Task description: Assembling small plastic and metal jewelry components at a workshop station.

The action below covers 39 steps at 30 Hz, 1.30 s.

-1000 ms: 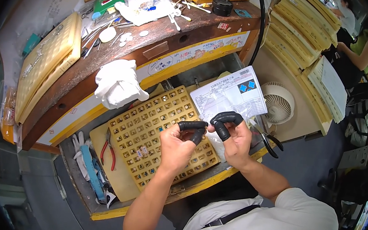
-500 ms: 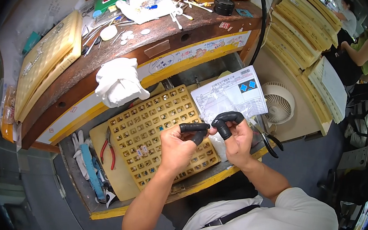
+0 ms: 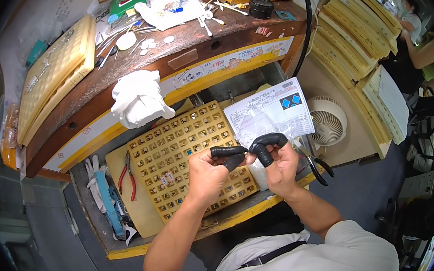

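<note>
A yellow tray [image 3: 152, 185] is set on a pale board [image 3: 136, 211] in the open drawer [image 3: 127, 252]. Many little square holes are seen in the tray, and small shiny bits are kept in lots of them. The left hand [image 3: 212, 169] is held above the right part of the tray, and the right hand [image 3: 277, 162] is held just past the tray's right side. Black covers [image 3: 226, 151] are worn on the thumb and pointing finger of each hand. The fingertips of both hands are brought close together near the tray's right edge. A tiny dark thing [image 3: 247, 150] seems to be held there, but it is too small to be named, and it cannot be told how tightly it is pinched or by which hand. Red pliers [image 3: 127, 167] are laid on the board, left of the tray. A white cloth [image 3: 139, 99] is bunched up past the tray's top left edge. A printed sheet [image 3: 275, 102] is seen at the tray's upper right, with clear plastic [image 3: 265, 125] laid partly over it. Farther right of the tray, black-handled pliers [image 3: 318, 173] and a round fan [image 3: 328, 122] are seen.
</note>
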{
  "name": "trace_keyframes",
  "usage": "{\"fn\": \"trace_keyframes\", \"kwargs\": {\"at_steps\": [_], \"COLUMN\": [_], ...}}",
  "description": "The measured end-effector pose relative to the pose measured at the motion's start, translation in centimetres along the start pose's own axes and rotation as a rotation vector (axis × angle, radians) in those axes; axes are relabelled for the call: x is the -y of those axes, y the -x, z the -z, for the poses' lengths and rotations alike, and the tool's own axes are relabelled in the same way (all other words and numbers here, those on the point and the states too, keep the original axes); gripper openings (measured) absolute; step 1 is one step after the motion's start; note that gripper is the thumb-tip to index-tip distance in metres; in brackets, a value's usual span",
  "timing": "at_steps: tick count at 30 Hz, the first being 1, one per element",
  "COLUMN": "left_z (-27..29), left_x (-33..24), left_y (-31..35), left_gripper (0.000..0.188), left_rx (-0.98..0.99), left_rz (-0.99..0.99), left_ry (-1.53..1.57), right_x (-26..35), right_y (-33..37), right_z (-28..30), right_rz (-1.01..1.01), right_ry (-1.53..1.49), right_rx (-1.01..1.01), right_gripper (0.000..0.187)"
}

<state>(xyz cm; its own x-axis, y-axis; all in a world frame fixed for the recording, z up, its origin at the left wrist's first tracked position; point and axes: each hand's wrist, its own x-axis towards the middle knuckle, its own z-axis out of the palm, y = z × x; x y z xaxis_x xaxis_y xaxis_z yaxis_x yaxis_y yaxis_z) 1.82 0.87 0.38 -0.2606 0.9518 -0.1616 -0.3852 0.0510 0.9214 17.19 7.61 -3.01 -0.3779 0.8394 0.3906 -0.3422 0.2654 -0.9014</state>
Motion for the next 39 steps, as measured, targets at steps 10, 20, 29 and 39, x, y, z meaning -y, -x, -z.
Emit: {"fn": "trace_keyframes", "kwargs": {"at_steps": [10,20,29,39], "left_z": [0.9,0.2,0.6,0.9], "left_x": [0.6,0.5,0.9,0.3], "left_y": [-0.3,0.2,-0.1,0.0], "left_gripper": [0.016,0.023,0.025,0.018], "left_rx": [-0.067,-0.007,-0.018,-0.012], "left_rz": [-0.09,-0.204,-0.168,-0.076], "left_ry": [0.024,-0.089,-0.028,-0.025], "right_x": [0.2,0.0,-0.2,0.2], "right_y": [0.0,-0.7,-0.5,-0.3], "right_z": [0.2,0.5,0.4,0.0], "right_rz": [-0.174,-0.443,-0.375,-0.234], "right_ry": [-0.091,-0.362,-0.301,-0.122], "right_rx": [0.104,0.09,0.092,0.122], "right_gripper": [0.012,0.012,0.012,0.013]}}
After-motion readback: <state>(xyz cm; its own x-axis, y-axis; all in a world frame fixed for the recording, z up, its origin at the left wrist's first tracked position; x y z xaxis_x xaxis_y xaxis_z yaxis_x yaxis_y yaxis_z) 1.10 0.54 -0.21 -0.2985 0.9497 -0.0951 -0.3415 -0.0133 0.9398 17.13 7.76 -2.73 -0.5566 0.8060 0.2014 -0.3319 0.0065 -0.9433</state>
